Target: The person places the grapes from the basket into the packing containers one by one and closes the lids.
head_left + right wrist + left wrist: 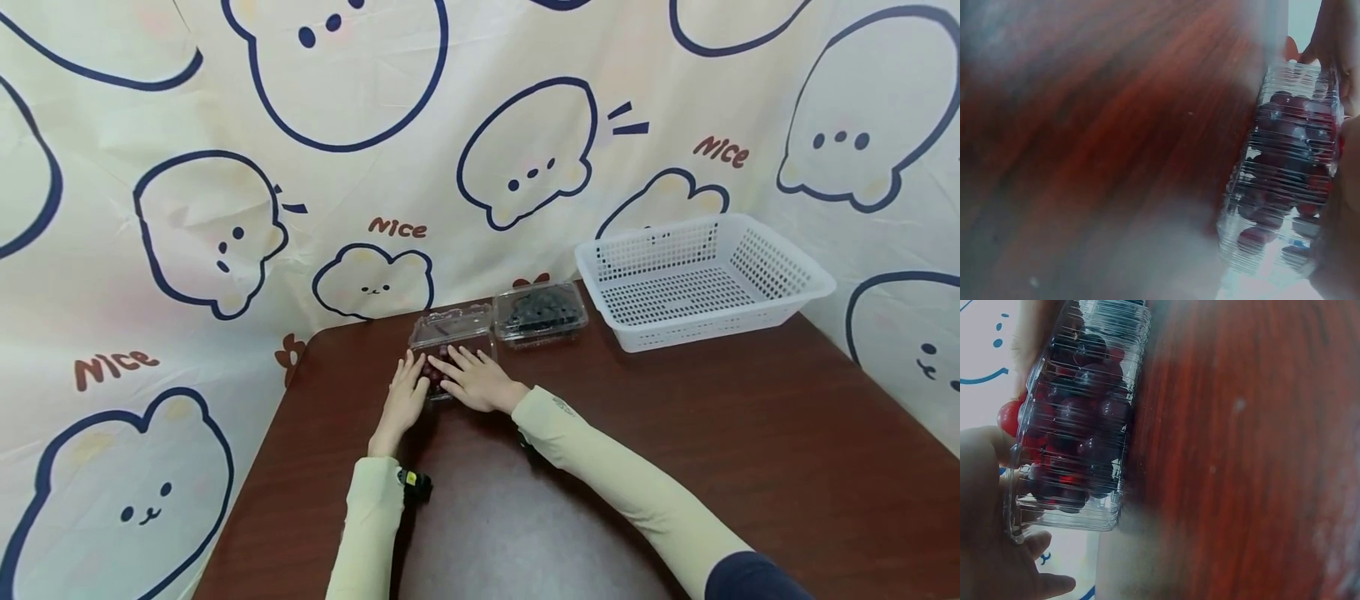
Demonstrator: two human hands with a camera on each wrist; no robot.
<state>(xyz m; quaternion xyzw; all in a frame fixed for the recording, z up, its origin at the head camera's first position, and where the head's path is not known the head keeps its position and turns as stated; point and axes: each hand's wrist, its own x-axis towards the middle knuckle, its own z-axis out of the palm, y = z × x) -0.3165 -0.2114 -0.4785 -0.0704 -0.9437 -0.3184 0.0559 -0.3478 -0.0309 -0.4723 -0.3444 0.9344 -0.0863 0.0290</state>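
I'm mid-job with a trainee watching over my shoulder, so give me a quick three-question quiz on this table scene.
1. True or false: both hands rest on the clear box of red fruit.
2. Multiple choice: the white basket holds A) red fruit, B) dark berries, C) nothing visible.
3. Fill in: the second clear box, with dark berries, stands on the ___ hand's side of the red-fruit box.

Key
1. True: the left hand and right hand lie with straight fingers on its near part.
2. C.
3. Right; the two boxes stand side by side near the table far edge.
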